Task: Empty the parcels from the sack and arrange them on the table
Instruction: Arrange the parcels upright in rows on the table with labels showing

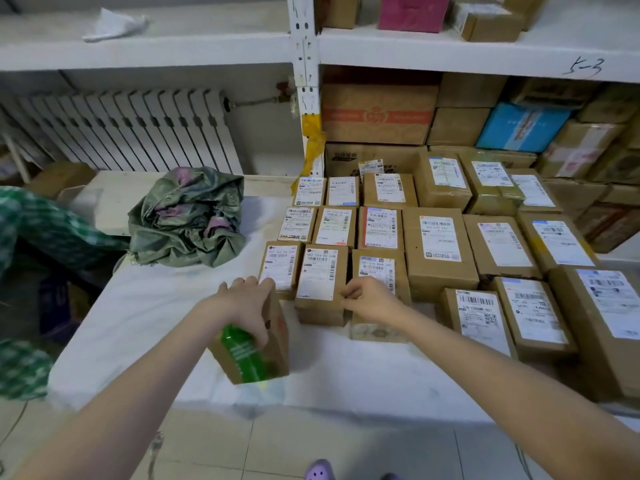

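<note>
Parcels (pixel 440 244) mostly rowed, sack (pixel 187 220) slack
Left hand (pixel 247 304) grips a loose box (pixel 273 344), right hand (pixel 372 299) pinches a rowed box (pixel 374 268)

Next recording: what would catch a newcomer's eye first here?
Tidy rows of brown cardboard parcels with white labels fill the right of the white-covered table. At their near-left corner the left hand grips a brown cardboard box with green print while the right hand grips a small brown labelled parcel; a crumpled green woven sack lies far left.
</note>
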Demonstrator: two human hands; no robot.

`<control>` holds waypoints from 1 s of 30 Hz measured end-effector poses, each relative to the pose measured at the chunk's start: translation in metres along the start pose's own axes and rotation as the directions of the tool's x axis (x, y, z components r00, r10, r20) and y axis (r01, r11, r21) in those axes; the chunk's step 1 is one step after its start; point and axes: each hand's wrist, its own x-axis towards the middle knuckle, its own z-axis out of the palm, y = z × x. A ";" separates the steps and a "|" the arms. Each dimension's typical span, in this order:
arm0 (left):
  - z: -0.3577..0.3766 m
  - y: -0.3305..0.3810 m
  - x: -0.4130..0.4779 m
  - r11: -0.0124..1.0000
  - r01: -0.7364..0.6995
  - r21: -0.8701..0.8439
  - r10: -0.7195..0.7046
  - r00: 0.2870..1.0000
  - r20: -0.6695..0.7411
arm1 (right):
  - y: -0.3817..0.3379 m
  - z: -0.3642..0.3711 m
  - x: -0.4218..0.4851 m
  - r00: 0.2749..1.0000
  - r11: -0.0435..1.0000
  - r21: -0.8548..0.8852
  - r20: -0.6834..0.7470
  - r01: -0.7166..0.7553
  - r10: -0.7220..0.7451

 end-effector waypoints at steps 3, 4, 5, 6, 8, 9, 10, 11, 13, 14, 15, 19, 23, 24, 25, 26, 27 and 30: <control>-0.032 0.001 -0.009 0.987 -0.073 -0.145 0.086 0.993 0.086 | -0.007 0.002 -0.010 0.956 0.964 0.096 0.181 -0.250 0.230; -0.038 -0.001 -0.012 0.974 -0.103 -0.202 0.120 0.990 0.079 | -0.012 0.004 -0.014 0.890 0.920 0.105 0.315 -0.376 0.328; -0.043 -0.002 -0.015 0.959 -0.131 -0.250 0.148 0.988 0.052 | -0.016 0.006 -0.017 0.803 0.872 0.111 0.458 -0.476 0.380; -0.046 -0.002 -0.017 0.947 -0.154 -0.283 0.163 0.987 0.007 | -0.021 0.007 -0.021 0.723 0.830 0.133 0.576 -0.542 0.381; -0.048 0.004 -0.023 0.933 -0.214 -0.289 0.187 0.975 -0.118 | -0.030 0.007 -0.027 0.656 0.760 0.245 0.694 -0.602 0.295; -0.048 0.009 -0.025 0.926 -0.258 -0.276 0.210 0.959 -0.190 | -0.032 0.008 -0.029 0.664 0.708 0.330 0.703 -0.624 0.257; -0.046 0.013 -0.026 0.919 -0.304 -0.253 0.239 0.936 -0.258 | -0.035 0.009 -0.030 0.683 0.632 0.428 0.693 -0.647 0.231; -0.044 0.016 -0.027 0.913 -0.348 -0.212 0.273 0.908 -0.316 | -0.037 0.010 -0.030 0.707 0.530 0.526 0.673 -0.665 0.220; -0.040 0.022 -0.027 0.908 -0.408 -0.090 0.343 0.851 -0.399 | -0.041 0.011 -0.031 0.740 0.297 0.680 0.639 -0.670 0.207; -0.037 0.024 -0.028 0.901 -0.432 -0.027 0.381 0.822 -0.423 | -0.043 0.011 -0.033 0.758 0.207 0.729 0.620 -0.652 0.205; -0.035 0.028 -0.029 0.892 -0.450 0.032 0.416 0.794 -0.443 | -0.045 0.012 -0.034 0.771 0.157 0.758 0.601 -0.633 0.209; -0.025 0.037 -0.037 0.843 -0.506 0.185 0.525 0.695 -0.491 | -0.046 0.016 -0.035 0.784 0.091 0.802 0.542 -0.590 0.303; -0.031 0.023 -0.043 0.719 -0.659 -0.223 0.471 0.697 -0.540 | -0.044 0.015 -0.038 0.851 0.159 0.855 0.437 -0.493 0.290; -0.032 0.020 -0.042 0.658 -0.668 -0.348 0.408 0.704 -0.581 | -0.041 0.013 -0.039 0.868 0.174 0.867 0.411 -0.466 0.278; -0.032 0.017 -0.040 0.595 -0.659 -0.460 0.322 0.720 -0.615 | -0.038 0.011 -0.040 0.882 0.202 0.872 0.390 -0.446 0.264; -0.030 0.015 -0.037 0.536 -0.633 -0.559 0.232 0.747 -0.623 | -0.034 0.009 -0.041 0.895 0.261 0.864 0.373 -0.431 0.246; -0.028 0.012 -0.034 0.495 -0.564 -0.661 0.164 0.808 -0.566 | -0.031 0.008 -0.042 0.905 0.336 0.844 0.360 -0.419 0.225; -0.013 0.008 -0.032 0.354 -0.211 -0.911 0.182 0.971 -0.154 | -0.017 0.005 -0.044 0.943 0.523 0.786 0.295 -0.330 0.151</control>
